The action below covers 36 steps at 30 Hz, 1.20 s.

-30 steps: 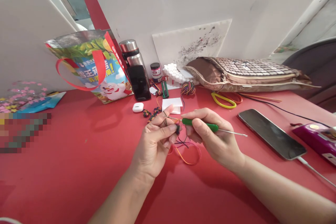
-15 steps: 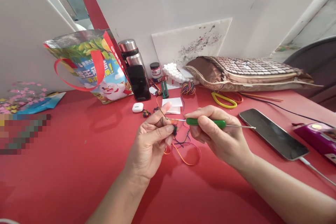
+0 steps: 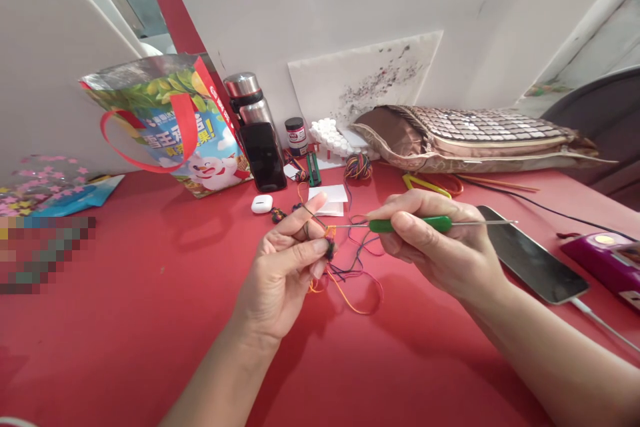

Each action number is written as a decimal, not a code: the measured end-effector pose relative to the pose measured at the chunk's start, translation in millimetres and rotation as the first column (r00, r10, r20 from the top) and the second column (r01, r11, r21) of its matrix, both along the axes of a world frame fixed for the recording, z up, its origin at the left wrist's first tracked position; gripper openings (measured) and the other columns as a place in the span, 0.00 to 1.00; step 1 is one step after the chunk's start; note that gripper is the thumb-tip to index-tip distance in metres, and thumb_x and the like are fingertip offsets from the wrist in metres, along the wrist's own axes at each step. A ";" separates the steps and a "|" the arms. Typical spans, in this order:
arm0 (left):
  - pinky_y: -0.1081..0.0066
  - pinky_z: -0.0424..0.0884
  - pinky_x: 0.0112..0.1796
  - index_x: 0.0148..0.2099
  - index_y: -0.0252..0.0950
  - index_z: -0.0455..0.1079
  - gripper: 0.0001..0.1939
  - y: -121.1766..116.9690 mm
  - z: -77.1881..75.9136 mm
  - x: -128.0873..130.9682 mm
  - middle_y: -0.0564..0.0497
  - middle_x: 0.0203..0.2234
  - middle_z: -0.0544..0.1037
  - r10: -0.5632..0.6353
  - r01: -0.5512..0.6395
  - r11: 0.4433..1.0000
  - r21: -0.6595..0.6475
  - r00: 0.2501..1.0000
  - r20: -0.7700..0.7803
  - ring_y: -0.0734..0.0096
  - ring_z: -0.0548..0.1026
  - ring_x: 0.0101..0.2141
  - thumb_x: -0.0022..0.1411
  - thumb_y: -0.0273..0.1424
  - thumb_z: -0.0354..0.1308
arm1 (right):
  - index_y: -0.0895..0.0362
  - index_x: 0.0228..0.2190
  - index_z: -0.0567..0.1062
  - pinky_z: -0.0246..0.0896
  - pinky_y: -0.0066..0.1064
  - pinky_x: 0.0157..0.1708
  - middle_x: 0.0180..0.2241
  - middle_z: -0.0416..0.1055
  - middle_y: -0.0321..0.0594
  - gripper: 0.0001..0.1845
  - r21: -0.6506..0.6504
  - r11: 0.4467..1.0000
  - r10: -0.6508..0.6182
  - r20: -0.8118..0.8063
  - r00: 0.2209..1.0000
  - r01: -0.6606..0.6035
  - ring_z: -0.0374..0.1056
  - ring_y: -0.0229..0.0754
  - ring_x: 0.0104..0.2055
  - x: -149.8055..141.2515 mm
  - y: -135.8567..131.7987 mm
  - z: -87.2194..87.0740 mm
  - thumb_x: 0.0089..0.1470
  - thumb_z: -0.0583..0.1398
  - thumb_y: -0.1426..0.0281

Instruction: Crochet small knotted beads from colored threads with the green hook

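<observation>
Grips one green-handled crochet hook [image 3: 435,223] at centre right with the right hand [image 3: 445,253], fingers closed around the handle as around a pen. Lies nearly level, long axis running left to right across the frame, one slim metal end pointing left at the yarn work, the other pointing right, overlapping in view a flat phone [image 3: 535,260]. Pinches one small dark crocheted piece [image 3: 329,249] between thumb and fingers of the left hand [image 3: 275,280], near the middle of the frame. At its top, orange loops [image 3: 331,233], met by the hook's left end; too small to tell whether threaded through. Draped over the raised left index finger, a dark strand [image 3: 314,214].

Just below, on the red counter [image 3: 150,340], loose yarn [image 3: 369,313] in orange, pink and dark curls. Above centre, one multicoloured yarn ball [image 3: 359,167].

Counts two phones: the flat one at right, joined to a white cable [image 3: 605,325], and an upright phone [image 3: 263,157] left of centre, in front of one steel flask [image 3: 254,107]. Beside the flask, one black-lidded jar [image 3: 296,139], contents hidden by its label. At upper left, one colourful shopping bag [image 3: 220,170] with red handles, inside not visible. Near the upright phone, one white earbud case [image 3: 262,204], closed. At upper right, one brown cushion [image 3: 395,133].
</observation>
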<state>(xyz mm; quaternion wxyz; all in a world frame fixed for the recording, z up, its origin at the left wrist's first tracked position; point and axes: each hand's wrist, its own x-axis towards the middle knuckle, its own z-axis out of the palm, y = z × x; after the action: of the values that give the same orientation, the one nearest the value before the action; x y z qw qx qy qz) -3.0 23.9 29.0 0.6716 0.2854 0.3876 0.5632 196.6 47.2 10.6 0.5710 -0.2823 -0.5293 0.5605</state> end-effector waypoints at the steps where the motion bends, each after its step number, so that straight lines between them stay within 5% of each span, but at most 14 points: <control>1: 0.81 0.64 0.20 0.46 0.37 0.88 0.23 0.1 -0.2 -0.2 0.55 0.24 0.76 -0.008 0.008 1.000 -0.005 1.000 -0.001 0.82 0.68 0.19 0.44 0.20 0.75 | 0.59 0.31 0.85 0.47 0.27 0.15 0.21 0.68 0.37 0.18 0.000 1.000 -0.001 0.008 1.000 0.001 0.56 0.33 0.19 1.5 0.5 2.0 0.57 0.74 0.56; 10: 0.80 0.61 0.18 0.45 0.36 0.89 0.23 -0.8 -0.1 -0.4 0.53 0.24 0.75 -0.098 0.098 0.993 -0.061 0.995 0.011 0.83 0.66 0.18 0.43 0.23 0.74 | 0.59 0.27 0.84 0.45 0.27 0.17 0.18 0.64 0.33 0.17 -0.035 0.993 0.110 0.013 0.994 -0.109 0.48 0.29 0.18 14.2 6.9 7.6 0.57 0.75 0.58; 17: 0.80 0.61 0.20 0.44 0.37 0.89 0.22 -2.4 -3.2 4.4 0.53 0.22 0.75 -0.147 0.147 0.988 -0.051 0.989 -0.004 0.83 0.68 0.18 0.43 0.24 0.74 | 0.59 0.30 0.84 0.35 0.24 0.16 0.15 0.59 0.28 0.16 -0.180 0.939 0.270 -0.146 0.952 -0.294 0.41 0.27 0.16 13.9 12.3 1.0 0.56 0.74 0.58; 23: 0.80 0.64 0.19 0.46 0.47 0.89 0.21 -7.0 -9.0 13.9 0.56 0.26 0.76 0.012 -0.004 0.995 0.099 0.997 -0.082 0.80 0.74 0.19 0.49 0.25 0.77 | 0.58 0.33 0.84 0.43 0.24 0.16 0.20 0.71 0.32 0.12 -0.251 0.914 0.225 -0.338 0.914 -0.318 0.42 0.25 0.15 -9.4 2.1 -7.6 0.59 0.73 0.61; 36: 0.81 0.70 0.22 0.55 0.46 0.85 0.23 -9.7 -15.4 16.0 0.57 0.28 0.76 0.153 -0.107 0.972 0.209 0.964 -0.217 0.81 0.76 0.23 0.58 0.27 0.76 | 0.59 0.35 0.84 0.50 0.22 0.17 0.23 0.71 0.32 0.12 -0.268 0.931 0.120 -0.414 0.902 -0.247 0.49 0.25 0.17 -23.5 -2.5 -13.5 0.62 0.71 0.62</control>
<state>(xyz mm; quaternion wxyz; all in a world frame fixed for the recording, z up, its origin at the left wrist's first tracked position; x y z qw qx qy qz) 13.0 14.2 13.6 0.5520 0.3875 0.4239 0.6045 173.1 44.7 -2.9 0.5566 -0.2001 -0.3330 0.7344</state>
